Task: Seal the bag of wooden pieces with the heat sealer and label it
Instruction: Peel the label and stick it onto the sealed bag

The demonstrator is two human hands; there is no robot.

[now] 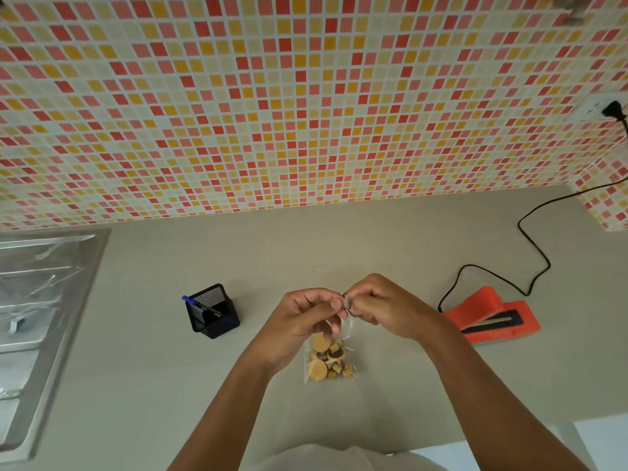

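Nearest you, the clear plastic bag (331, 363) of round and chunky wooden pieces lies on the smooth grey counter (170, 385), its top reaching up under your curled left hand (302, 321), though I cannot tell whether those fingers grip it. Just above the bag, your left hand and right hand (387, 307) pinch a small pale label (348, 303) between them. Left of the bag stands a black mesh pen holder (212, 312) with a blue pen (200, 304), right of it the orange heat sealer (492, 316), whose black cable (533, 246) snakes back to a socket (598, 108) on the mosaic-tiled wall (306, 96); a steel sink (40, 300) sits far left.
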